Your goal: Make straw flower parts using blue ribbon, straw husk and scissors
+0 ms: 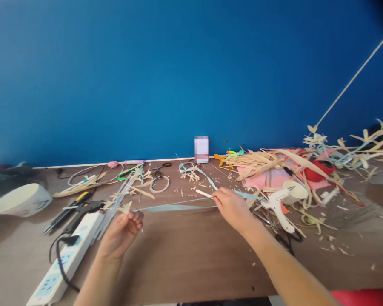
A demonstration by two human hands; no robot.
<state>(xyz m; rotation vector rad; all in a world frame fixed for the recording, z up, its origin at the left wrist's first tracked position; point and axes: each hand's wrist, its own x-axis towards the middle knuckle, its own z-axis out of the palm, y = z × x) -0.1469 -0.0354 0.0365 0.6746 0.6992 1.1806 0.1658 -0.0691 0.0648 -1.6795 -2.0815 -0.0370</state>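
My left hand (123, 231) is closed in a pinch on the left end of a pale blue strip (175, 207) that has a small straw-coloured piece at its tip. The strip runs level above the brown table (191, 250) to my right hand (231, 206). That hand is closed round the strip's other end, and a thin white stick (203, 194) pokes out of the fist to the left. Beyond the right hand the blue strip carries on towards the back of the table.
A white power strip (64, 263) with a black cable lies at the left, with a white bowl (21, 199) and dark tools behind it. A white glue gun (279, 206), a white cup and heaps of straw strips crowd the right. Scissors (159, 172) lie at the back.
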